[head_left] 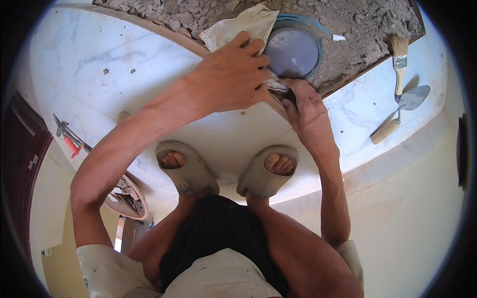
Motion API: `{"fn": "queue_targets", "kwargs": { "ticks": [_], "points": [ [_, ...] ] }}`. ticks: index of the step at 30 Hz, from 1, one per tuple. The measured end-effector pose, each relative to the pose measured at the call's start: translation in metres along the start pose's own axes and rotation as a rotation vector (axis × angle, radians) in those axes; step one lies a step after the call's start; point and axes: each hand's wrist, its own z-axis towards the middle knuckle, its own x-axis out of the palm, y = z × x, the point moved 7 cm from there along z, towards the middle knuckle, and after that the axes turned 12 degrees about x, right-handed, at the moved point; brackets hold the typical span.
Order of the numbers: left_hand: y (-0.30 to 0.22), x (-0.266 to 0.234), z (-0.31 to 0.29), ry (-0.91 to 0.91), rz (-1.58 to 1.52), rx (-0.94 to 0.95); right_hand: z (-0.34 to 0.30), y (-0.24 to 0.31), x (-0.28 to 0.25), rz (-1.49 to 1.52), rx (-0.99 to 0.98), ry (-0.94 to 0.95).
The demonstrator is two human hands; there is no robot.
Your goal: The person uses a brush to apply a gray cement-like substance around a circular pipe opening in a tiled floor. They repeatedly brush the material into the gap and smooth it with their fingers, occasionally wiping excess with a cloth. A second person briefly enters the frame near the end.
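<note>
A round, smooth grey disc (292, 52) with a blue-green stringy rim sits in the rough grey mortar bed. Pale, crumpled sack-like sheeting (243, 25) spreads beside it on the left, and more shows at its near edge. My left hand (233, 74) lies over this sheeting, its fingers curled at the disc's left side. At the near right side of the disc, my right hand (308, 107) is bent round, fingertips closed on a whitish fold of the sheeting. The fingertips of both hands are partly hidden. A blue cord (310, 22) loops behind the disc, ending in a white tip.
White marbled tiles (99, 64) border the rough mortar (348, 54). To the right lie a paintbrush (399, 59) and a trowel (413, 98). Left are a red-handled tool (71, 144) and a round pan of debris (141, 201). My sandalled feet (191, 169) stand on the tiles.
</note>
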Motion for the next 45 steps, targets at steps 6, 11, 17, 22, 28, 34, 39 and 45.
{"fn": "queue_targets", "kwargs": {
  "ticks": [6,11,17,22,28,34,39,45],
  "points": [
    [0.004,0.001,0.003,-0.12,-0.07,-0.07,0.006,-0.01,0.008,0.06,0.09,-0.089],
    [0.008,0.009,0.012,-0.076,-0.1,-0.057,0.001,-0.015,0.002,0.133,0.003,-0.028],
    [0.0,0.01,0.012,-0.128,-0.027,-0.008,-0.009,-0.012,-0.003,0.138,-0.02,-0.021],
    [0.0,0.011,0.011,-0.06,-0.051,-0.021,-0.017,-0.009,-0.004,0.109,-0.046,-0.031],
    [-0.003,0.013,0.009,0.002,-0.048,-0.012,-0.026,-0.006,0.002,-0.068,0.062,-0.005],
    [-0.013,0.01,0.004,0.001,0.003,-0.01,-0.016,-0.005,-0.053,-0.563,-0.122,-0.12],
    [-0.022,-0.002,0.01,0.027,-0.011,0.035,0.011,-0.023,-0.061,-0.464,-0.141,-0.104],
    [-0.033,-0.003,0.008,0.065,0.045,-0.016,0.015,-0.011,-0.049,-0.375,-0.216,-0.162]
  ]
}}
